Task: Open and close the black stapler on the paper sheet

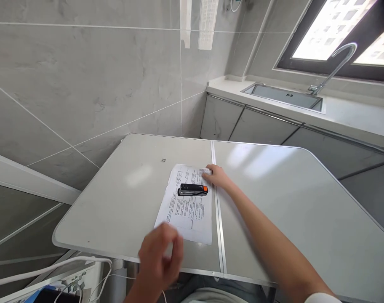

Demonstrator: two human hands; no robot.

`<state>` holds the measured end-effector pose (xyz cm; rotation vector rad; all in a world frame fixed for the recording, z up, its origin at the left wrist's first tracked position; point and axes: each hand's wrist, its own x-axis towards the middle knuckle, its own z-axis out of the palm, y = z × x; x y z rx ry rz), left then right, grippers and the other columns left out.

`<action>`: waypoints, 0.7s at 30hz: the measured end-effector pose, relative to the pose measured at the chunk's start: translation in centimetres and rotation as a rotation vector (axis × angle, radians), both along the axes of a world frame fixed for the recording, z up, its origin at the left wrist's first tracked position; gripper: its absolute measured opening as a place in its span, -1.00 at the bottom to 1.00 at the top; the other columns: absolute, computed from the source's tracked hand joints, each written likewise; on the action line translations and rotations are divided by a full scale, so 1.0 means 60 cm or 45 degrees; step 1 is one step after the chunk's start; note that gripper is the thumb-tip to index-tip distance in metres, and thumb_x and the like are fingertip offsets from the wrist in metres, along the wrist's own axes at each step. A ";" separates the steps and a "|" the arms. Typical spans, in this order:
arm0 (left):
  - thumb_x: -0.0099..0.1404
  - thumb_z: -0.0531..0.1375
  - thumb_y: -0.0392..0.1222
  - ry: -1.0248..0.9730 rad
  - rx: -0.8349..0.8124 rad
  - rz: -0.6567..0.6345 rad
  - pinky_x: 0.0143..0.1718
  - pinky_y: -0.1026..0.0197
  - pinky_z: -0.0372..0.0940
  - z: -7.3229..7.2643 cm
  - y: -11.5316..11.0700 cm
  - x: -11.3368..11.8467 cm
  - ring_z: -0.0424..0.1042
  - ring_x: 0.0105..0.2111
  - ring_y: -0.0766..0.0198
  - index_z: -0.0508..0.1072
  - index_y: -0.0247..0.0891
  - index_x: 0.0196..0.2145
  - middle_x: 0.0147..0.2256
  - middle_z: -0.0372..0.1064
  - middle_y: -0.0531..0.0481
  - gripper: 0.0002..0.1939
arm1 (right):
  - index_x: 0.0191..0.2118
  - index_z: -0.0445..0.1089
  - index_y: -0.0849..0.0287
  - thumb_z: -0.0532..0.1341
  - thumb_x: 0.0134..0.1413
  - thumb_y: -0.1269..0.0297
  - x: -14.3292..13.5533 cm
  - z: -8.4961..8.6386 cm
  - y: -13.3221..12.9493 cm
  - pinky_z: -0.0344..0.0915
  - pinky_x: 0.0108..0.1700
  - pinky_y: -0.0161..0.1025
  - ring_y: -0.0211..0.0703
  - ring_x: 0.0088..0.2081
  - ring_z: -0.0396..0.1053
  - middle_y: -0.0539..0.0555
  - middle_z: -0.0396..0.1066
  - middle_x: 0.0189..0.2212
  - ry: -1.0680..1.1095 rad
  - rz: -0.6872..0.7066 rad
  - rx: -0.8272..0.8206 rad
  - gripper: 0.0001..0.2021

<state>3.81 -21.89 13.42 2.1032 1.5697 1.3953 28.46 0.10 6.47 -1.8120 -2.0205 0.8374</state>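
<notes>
A printed sheet of paper (pixel 192 214) lies on the folding table (pixel 122 210), left of the centre seam. Across its upper middle rests a black stapler (pixel 193 189) with an orange end, touched by neither hand. My right hand (pixel 216 176) grips the paper's upper right corner with thumb and fingers, just beyond the stapler's orange end. Close to the near edge of the table, my left hand (pixel 162 254) is raised with its fingers curled in, slightly blurred. Nothing shows in it. A few staples (pixel 163 160) lie beyond the paper on the left.
Grey tiled wall (pixel 100 75) borders the far side of the table. At the back right are a counter with a sink (pixel 283 97), a curved tap (pixel 337 69) and a window. White cables (pixel 53 267) run over a box of items at the lower left.
</notes>
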 end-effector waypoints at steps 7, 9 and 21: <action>0.46 0.10 -0.13 0.163 -0.371 -0.023 -0.31 0.20 0.26 -0.018 0.296 0.013 0.38 -0.41 0.23 0.43 -0.17 -0.37 -0.45 0.41 0.05 -0.76 | -0.02 0.40 0.18 0.19 0.12 0.30 -0.015 -0.029 -0.075 0.24 -0.27 -0.24 -0.04 -0.29 0.38 0.08 0.46 -0.37 0.182 -0.374 0.142 -0.71; 0.44 0.11 -0.19 0.274 -0.346 -0.183 -0.09 0.12 0.30 -0.055 0.363 0.009 0.44 -0.18 0.14 0.50 -0.17 -0.24 -0.25 0.52 -0.03 -0.83 | -0.28 0.43 0.15 0.14 0.16 0.30 -0.028 -0.029 -0.082 0.20 -0.30 -0.25 -0.06 -0.33 0.37 0.07 0.45 -0.43 0.199 -0.352 0.170 -0.87; 0.49 0.02 -0.19 0.342 -0.335 -0.263 0.02 0.01 0.25 -0.166 0.395 -0.001 0.35 -0.07 0.05 0.45 -0.20 -0.13 -0.12 0.43 -0.13 -0.79 | -0.19 0.45 0.15 0.02 0.36 0.15 -0.061 -0.037 -0.133 0.21 -0.31 -0.25 -0.08 -0.36 0.37 0.09 0.46 -0.39 0.337 -0.538 0.310 -0.70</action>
